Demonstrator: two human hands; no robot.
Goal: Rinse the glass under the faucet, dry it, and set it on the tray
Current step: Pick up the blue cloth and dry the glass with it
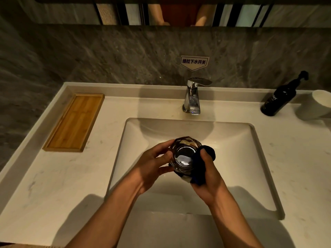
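From the head camera, a faceted clear glass (184, 154) is held over the rectangular white sink basin (238, 151), its mouth turned toward the camera; whether any water sits inside cannot be told. The left hand (154, 163) curls around the glass's left wall, fingers closed on it. The right hand (208, 174) pinches a dark blue cloth (207, 153) against the glass's right side, thumb on top, with the cloth wrapping under the base. The basin is smooth and glossy, set into a pale marbled countertop (53, 179). On the counter, well to the left of the sink, lies a shallow rectangular bamboo tray (75, 122) with a raised rim, nothing in it. A chrome faucet (192, 95) stands behind the basin with no water running from it. At the far right a dark pump bottle (279, 97) stands just beside a white cup (320, 101).
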